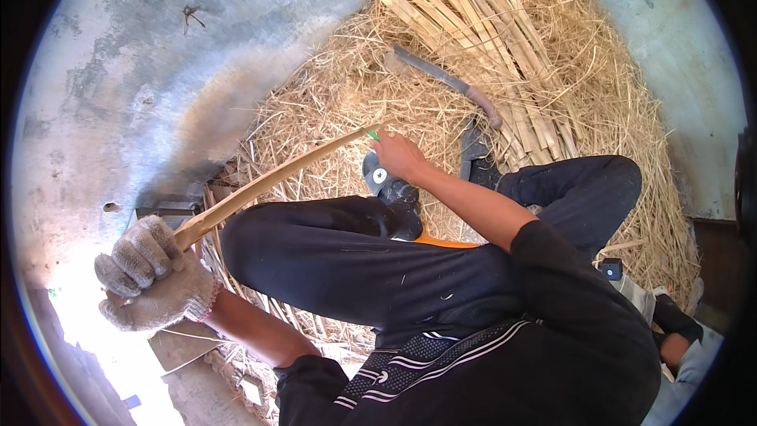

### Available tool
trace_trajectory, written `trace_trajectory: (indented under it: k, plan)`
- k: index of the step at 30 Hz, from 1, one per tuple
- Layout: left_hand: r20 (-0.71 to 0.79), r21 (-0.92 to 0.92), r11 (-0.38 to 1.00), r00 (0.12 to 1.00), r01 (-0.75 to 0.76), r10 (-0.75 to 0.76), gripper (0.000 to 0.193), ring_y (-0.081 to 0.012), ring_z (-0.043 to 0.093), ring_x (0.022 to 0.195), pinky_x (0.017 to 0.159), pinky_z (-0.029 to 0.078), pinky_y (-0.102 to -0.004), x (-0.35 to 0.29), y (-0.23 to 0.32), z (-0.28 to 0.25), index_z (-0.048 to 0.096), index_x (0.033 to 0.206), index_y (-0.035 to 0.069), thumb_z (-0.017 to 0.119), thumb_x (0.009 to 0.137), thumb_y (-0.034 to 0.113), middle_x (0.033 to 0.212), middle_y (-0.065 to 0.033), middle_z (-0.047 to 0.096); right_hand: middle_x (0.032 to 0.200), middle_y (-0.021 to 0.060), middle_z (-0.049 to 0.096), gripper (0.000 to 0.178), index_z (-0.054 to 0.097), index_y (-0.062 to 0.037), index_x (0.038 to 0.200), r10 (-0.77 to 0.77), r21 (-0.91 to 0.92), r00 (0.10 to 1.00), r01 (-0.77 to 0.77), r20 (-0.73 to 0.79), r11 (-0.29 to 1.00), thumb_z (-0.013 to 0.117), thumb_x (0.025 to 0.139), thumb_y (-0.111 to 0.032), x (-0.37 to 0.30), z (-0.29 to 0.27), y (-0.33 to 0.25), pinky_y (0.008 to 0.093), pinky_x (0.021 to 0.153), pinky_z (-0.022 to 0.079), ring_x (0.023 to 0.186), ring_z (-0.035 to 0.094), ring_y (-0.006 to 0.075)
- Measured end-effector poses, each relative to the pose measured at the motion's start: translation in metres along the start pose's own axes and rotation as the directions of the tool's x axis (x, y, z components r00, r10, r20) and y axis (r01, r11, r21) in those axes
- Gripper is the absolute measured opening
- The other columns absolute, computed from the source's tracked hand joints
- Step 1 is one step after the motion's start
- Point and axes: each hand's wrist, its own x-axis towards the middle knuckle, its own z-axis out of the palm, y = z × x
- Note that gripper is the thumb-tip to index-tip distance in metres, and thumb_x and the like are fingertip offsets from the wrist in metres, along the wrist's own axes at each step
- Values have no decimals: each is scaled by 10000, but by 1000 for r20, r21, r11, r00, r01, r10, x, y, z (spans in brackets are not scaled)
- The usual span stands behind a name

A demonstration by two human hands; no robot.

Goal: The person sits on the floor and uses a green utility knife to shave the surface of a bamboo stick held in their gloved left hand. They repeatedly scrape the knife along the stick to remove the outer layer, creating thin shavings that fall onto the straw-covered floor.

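Note:
My left hand (pixel 162 276), in a grey knitted glove, is closed round the near end of a long, flat wooden strip (pixel 272 183), pale and bamboo-like. The strip slants up to the right, over my bent knee. At its far end is my bare right hand (pixel 398 156), fingers curled. A small bright green piece (pixel 373 135) shows beside that thumb, against the strip; the rest of what this hand grips is hidden. Ahead on the straw lies a long-bladed knife (pixel 445 79) with a brown handle.
A bundle of split strips (pixel 489 39) lies on the straw (pixel 331 102) at the far right. Grey walls (pixel 197 47) rise on both sides. An orange curved thing (pixel 445 242) shows beneath my legs. Part of another person (pixel 674 339) appears at the lower right, near a small black box (pixel 612 268).

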Motion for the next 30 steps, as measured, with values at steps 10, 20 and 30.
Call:
trace_trajectory:
  k: [10,20,30]
  plan:
    - [94,80,996,995,-35,27,364,-46,371,319,291,331,-210,-20,9,3,371,559,211,495,880,330,413,76,370,839,223,672,287,595,1,1087,22,-329,996,-48,-81,943,518,913,-214,47,45,108,505,686,545,765,681,385]
    - [100,26,998,993,-58,55,351,-57,352,320,269,344,-204,-24,-1,6,335,541,202,491,839,303,411,52,336,931,291,649,336,538,-8,1106,233,-261,972,-229,-16,938,464,972,-307,4,-1,133,511,785,512,886,644,445]
    - [-91,202,978,994,-45,64,269,-119,381,505,435,283,-273,-15,0,79,666,796,60,495,852,260,594,-6,414,682,237,583,318,527,1,1035,-204,278,977,180,60,944,477,979,-308,-106,-127,-92,488,622,433,665,601,417]
